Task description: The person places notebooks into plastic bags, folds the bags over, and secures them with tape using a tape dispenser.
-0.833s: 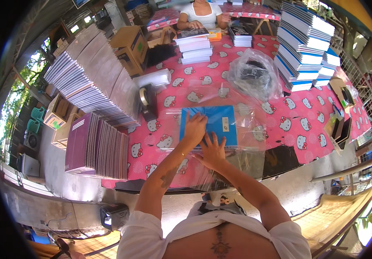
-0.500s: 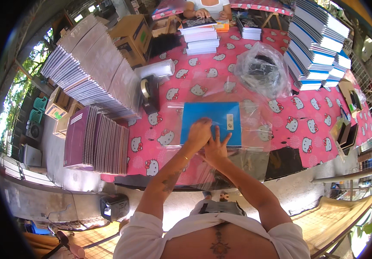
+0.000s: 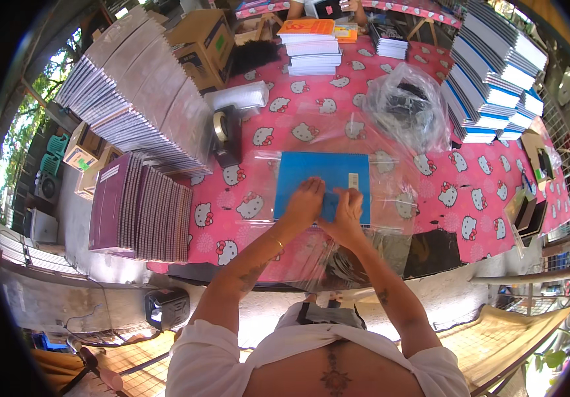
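Observation:
A blue notebook [image 3: 321, 173] lies flat on the pink patterned tablecloth [image 3: 285, 126], inside a clear plastic sleeve [image 3: 391, 192]. My left hand [image 3: 305, 202] presses on the book's near edge, fingers spread. Close beside it, my right hand [image 3: 346, 210] pinches the plastic at the same edge. Both hands touch the book's lower middle. More clear sleeves [image 3: 338, 258] hang over the table's front edge below my hands.
A tape dispenser [image 3: 224, 132] stands left of the book. Leaning rows of wrapped notebooks [image 3: 139, 99] and purple ones [image 3: 143, 212] fill the left. Blue-and-white book stacks [image 3: 496, 73] rise at the right, with a crumpled plastic bag [image 3: 407, 106]. Another person sits at the far end.
The view has shifted closer to the table. My hands stay on the book's near edge; the right hand now pinches the plastic beside the left.

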`<state>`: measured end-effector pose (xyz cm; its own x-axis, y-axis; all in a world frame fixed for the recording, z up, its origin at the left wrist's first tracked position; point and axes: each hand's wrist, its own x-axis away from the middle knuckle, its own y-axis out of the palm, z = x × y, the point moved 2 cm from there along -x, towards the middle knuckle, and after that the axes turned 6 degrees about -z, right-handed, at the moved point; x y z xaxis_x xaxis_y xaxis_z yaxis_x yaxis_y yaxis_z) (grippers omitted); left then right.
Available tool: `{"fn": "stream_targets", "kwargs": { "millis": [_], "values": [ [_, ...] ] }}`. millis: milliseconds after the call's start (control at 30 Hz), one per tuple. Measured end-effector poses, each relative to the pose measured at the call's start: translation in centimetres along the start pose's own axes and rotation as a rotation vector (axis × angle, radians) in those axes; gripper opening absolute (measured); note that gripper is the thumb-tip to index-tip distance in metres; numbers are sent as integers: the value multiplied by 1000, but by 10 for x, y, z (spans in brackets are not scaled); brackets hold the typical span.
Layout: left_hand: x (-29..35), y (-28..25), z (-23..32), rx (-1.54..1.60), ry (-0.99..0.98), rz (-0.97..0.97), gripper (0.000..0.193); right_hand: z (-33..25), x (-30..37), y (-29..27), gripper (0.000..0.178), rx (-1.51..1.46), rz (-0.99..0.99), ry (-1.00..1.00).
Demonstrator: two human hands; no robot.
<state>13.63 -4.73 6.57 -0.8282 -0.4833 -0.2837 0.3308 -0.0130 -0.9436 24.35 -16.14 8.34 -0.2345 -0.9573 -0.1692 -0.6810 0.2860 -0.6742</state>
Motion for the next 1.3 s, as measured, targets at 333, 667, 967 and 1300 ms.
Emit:
{"fn": "stream_targets", "kwargs": {
  "millis": [333,667,967,1300],
  "values": [
    [26,-37,3,-71,58,153,31,2,-21,-35,98,679,-416,-181],
    [57,-79,-283,835,-939,608,36,-13,-20,-41,94,659,-406,-172],
    [41,-62,-261,1480,-1007,541,13,-11,-15,-47,92,658,-386,-146],
    [72,-88,-239,-102,-1000,243,19,5,-13,-47,92,574,-372,-250]
  ]
}}
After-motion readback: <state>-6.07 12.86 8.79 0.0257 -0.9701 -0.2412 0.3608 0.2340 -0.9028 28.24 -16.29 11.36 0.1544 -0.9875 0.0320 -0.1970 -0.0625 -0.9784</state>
